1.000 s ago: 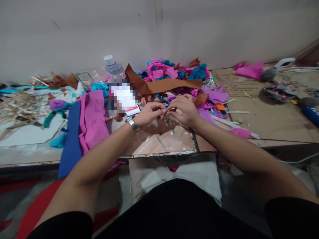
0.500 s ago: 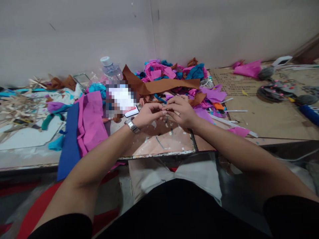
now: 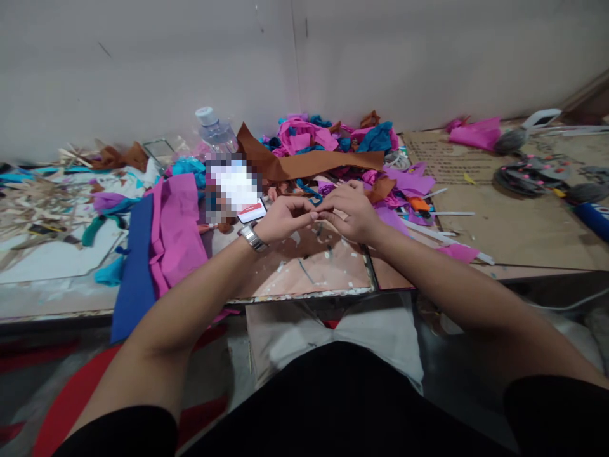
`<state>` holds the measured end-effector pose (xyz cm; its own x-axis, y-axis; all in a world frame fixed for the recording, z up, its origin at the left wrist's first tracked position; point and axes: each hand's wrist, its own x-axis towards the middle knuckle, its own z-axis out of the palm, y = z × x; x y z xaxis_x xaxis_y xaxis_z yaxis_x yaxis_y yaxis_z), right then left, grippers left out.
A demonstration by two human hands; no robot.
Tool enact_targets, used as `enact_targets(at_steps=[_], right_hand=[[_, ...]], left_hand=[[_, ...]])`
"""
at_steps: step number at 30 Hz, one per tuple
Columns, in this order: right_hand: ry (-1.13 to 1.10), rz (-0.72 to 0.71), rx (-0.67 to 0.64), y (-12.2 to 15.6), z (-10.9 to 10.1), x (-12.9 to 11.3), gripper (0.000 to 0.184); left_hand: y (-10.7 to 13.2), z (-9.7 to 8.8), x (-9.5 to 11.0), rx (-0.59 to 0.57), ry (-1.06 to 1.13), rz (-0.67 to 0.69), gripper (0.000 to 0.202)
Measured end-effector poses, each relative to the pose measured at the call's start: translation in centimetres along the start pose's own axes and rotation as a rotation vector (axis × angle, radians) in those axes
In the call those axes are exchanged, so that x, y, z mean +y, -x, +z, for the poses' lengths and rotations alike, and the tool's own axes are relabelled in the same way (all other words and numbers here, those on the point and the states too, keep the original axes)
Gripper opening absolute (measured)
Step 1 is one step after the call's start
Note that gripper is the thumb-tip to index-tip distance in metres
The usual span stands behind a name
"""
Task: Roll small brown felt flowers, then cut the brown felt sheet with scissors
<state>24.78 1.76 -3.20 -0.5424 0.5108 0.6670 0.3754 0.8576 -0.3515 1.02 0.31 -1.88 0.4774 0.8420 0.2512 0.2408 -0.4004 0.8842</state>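
Observation:
My left hand (image 3: 285, 219), with a metal watch (image 3: 252, 237) on its wrist, meets my right hand (image 3: 349, 211) above the front of the worktable (image 3: 285, 273). The thumb and fingers of both hands are pinched together at the tips. Whatever lies between them is too small or too hidden to make out. Just left of my left hand lies a lit phone (image 3: 252, 211), partly blurred out. Behind the hands stretches a brown paper strip (image 3: 323, 164) over a heap of crumpled pink crepe paper (image 3: 304, 134) and blue crepe paper (image 3: 375, 138).
A capped plastic bottle (image 3: 216, 134) stands at the back. Pink paper (image 3: 178, 222) and a blue sheet (image 3: 133, 273) overhang the front edge at left, beside scattered wood sticks (image 3: 28, 203) and green-handled pliers (image 3: 92, 230). Cardboard (image 3: 523, 235) at right bears a dark pincushion-like disc (image 3: 518, 174).
The fingertips of both hands have shifted slightly against each other, with the right fingers drawn a little closer together. The view has moved very slightly; the things on the table lie as before.

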Motion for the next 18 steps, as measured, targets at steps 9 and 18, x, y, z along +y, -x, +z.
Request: enact_targets(at_steps=[9,18], right_hand=[[-0.006,-0.05,-0.112,0.11,0.38,0.8,0.028],[0.0,-0.014,-0.04,0.02,0.34,0.13,0.025]], left_hand=[[0.15,-0.41,0.81,-0.02,-0.115,0.026,0.033],[0.1,0.11,0.2,0.053,-0.038,0.022,0.042]])
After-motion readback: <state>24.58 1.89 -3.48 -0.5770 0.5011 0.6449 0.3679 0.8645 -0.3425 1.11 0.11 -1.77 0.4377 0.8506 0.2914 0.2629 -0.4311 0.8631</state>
